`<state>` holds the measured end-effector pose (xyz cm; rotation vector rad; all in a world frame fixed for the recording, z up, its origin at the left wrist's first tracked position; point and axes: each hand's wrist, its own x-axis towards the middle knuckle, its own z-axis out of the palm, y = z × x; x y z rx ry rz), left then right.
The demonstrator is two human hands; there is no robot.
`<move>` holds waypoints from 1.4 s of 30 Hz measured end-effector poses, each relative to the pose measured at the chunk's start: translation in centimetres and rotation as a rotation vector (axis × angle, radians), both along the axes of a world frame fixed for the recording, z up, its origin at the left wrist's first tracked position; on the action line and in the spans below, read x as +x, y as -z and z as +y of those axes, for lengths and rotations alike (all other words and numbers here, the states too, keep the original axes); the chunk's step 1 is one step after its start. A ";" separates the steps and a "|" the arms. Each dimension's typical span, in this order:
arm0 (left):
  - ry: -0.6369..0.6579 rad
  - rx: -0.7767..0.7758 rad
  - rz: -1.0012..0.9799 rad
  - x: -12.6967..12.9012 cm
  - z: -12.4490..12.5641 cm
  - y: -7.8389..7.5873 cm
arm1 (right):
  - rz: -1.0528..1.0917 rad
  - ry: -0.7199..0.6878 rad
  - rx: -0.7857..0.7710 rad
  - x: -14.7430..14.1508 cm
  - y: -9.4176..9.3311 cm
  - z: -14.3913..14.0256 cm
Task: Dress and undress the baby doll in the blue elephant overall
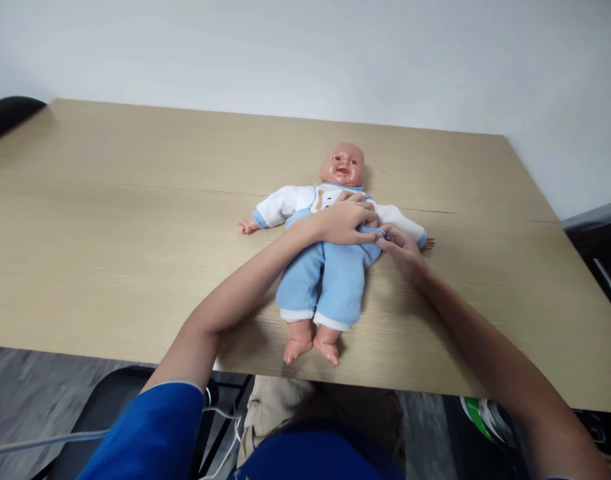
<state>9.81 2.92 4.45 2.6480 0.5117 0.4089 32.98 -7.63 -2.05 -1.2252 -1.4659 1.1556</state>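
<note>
left hand (346,221) flat and open on doll (328,267), right hand (401,249) fingertips pinched on its blue dungarees (330,277)

Both arms are bare from the left hand (346,220) and the right hand (402,250) back past the elbows. Behind the left hand's forearm sits a short bright blue sleeve (150,433) with a thin pale edge at its hem. The same blue cloth covers the chest (318,460), and beige trousers (285,407) cover the lap
</note>
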 end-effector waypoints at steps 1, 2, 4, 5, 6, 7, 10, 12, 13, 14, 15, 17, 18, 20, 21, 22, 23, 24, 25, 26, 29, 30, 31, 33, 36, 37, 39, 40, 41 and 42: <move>-0.015 -0.018 -0.002 0.1 0.0 0.0 | 0.011 0.018 0.002 -0.1 0.1 0.1; -0.035 -0.037 -0.006 0.2 0.1 0.1 | 0.010 0.033 0.010 -0.2 0.2 0.1; -0.077 -0.071 -0.012 0.3 0.1 0.2 | -0.037 0.067 0.049 -0.5 0.4 0.1; -0.097 -0.084 -0.017 0.4 0.1 0.2 | -0.087 0.095 0.079 -0.6 0.5 -0.1; -0.115 -0.094 -0.023 0.5 0.1 0.3 | -0.151 0.132 0.117 -0.6 0.6 -0.2; -0.131 -0.102 -0.031 0.6 0.1 0.3 | -0.229 0.175 0.164 -0.5 0.6 -0.4; -0.166 -0.116 -0.065 0.8 -0.2 0.5 | -0.542 0.321 0.365 0.6 0.4 -1.0; -0.181 -0.114 -0.085 0.9 -0.4 0.5 | -0.765 0.378 0.479 2.2 0.4 -0.9; -0.188 -0.107 -0.092 0.9 -0.5 0.5 | -0.844 0.384 0.510 3.2 0.4 -0.7; -0.195 -0.095 -0.100 0.9 -0.5 0.4 | -0.888 0.372 0.520 4.3 0.5 -0.4; -0.196 -0.077 -0.111 0.9 -0.6 0.4 | -0.895 0.340 0.512 5.3 0.6 -0.1; -0.181 -0.029 -0.145 0.8 -0.7 0.3 | -0.835 0.262 0.467 7.1 0.7 0.7; -0.173 -0.002 -0.168 0.8 -0.8 0.2 | -0.792 0.239 0.439 7.8 0.6 0.9; -0.163 0.049 -0.198 0.8 -0.9 0.1 | -0.709 0.252 0.399 8.3 0.1 1.2; -0.164 0.070 -0.195 0.9 -0.9 0.1 | -0.668 0.286 0.395 8.2 -0.4 1.1; -0.166 0.087 -0.174 1.0 -0.9 0.1 | -0.619 0.324 0.398 7.8 -0.9 0.9; -0.167 0.101 -0.137 1.2 -0.9 0.1 | -0.557 0.354 0.402 7.3 -1.3 0.6; -0.172 0.112 -0.091 1.5 -0.8 0.2 | -0.485 0.370 0.407 6.5 -1.8 0.2; -0.180 0.122 -0.043 1.8 -0.6 0.2 | -0.407 0.373 0.410 5.7 -2.1 -0.1; -0.191 0.131 -0.002 2.1 -0.5 0.3 | -0.333 0.366 0.412 5.0 -2.3 -0.4; -0.238 0.150 0.029 2.8 0.1 0.7 | -0.168 0.355 0.410 3.5 -1.8 -0.6; -0.249 0.148 0.015 2.8 0.2 1.0 | -0.110 0.360 0.389 3.4 -1.4 -0.4; -0.257 0.144 -0.005 2.8 0.4 1.2 | -0.043 0.362 0.353 3.5 -0.8 0.0; -0.273 0.128 -0.056 2.4 0.6 1.8 | 0.083 0.359 0.269 4.0 0.4 0.8; -0.307 0.089 -0.178 1.5 1.1 2.7 | 0.116 0.330 0.187 4.4 2.0 1.6; -0.316 0.067 -0.234 1.2 1.3 2.9 | 0.097 0.319 0.167 4.3 2.3 1.5; -0.319 0.009 -0.364 0.7 1.8 3.5 | 0.017 0.255 0.146 3.6 2.5 1.0; -0.315 -0.024 -0.433 0.4 2.1 3.8 | -0.053 0.206 0.156 3.1 2.5 0.6; -0.306 -0.059 -0.497 0.1 2.4 4.0 | -0.135 0.153 0.181 2.5 2.4 0.3; -0.297 -0.098 -0.554 -0.2 2.6 4.2 | -0.219 0.098 0.214 1.9 2.3 0.0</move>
